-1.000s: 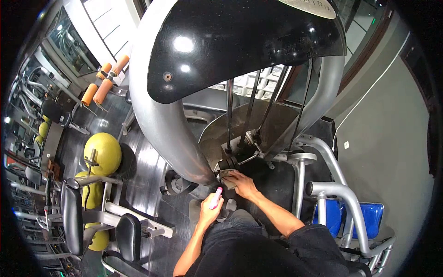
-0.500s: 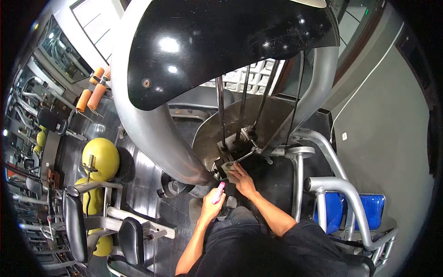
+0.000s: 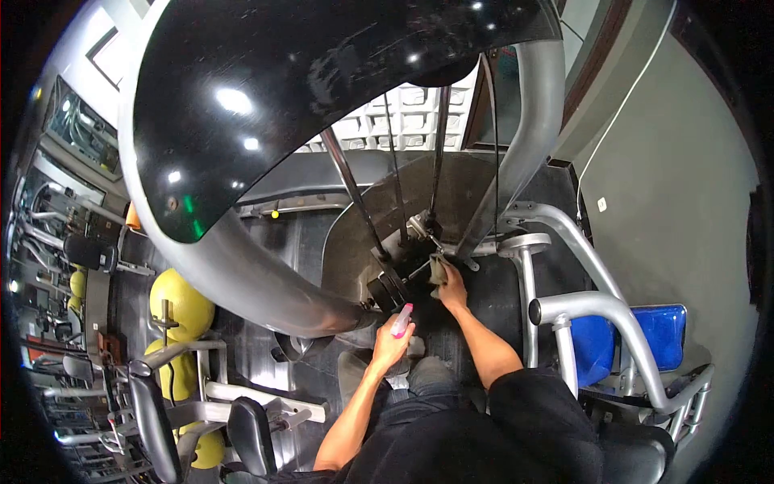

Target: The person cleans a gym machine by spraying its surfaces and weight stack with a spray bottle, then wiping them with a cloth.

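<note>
Under the machine's black shroud (image 3: 322, 89), I press the cloth (image 3: 438, 269) gripped in my right hand (image 3: 451, 292) onto the weight stack (image 3: 395, 278), left hand (image 3: 391, 345) clasping the pink spray bottle (image 3: 401, 320), wiping mid-step; next calls for working across neighbouring metal.

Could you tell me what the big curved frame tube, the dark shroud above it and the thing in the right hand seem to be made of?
Frame tube: likely painted metal, a smooth silver-grey satin sheen. Shroud: probably glossy black moulded plastic, with sharp light reflections. The right hand presses a cloth: soft, crumpled, grey-green fabric.
</note>
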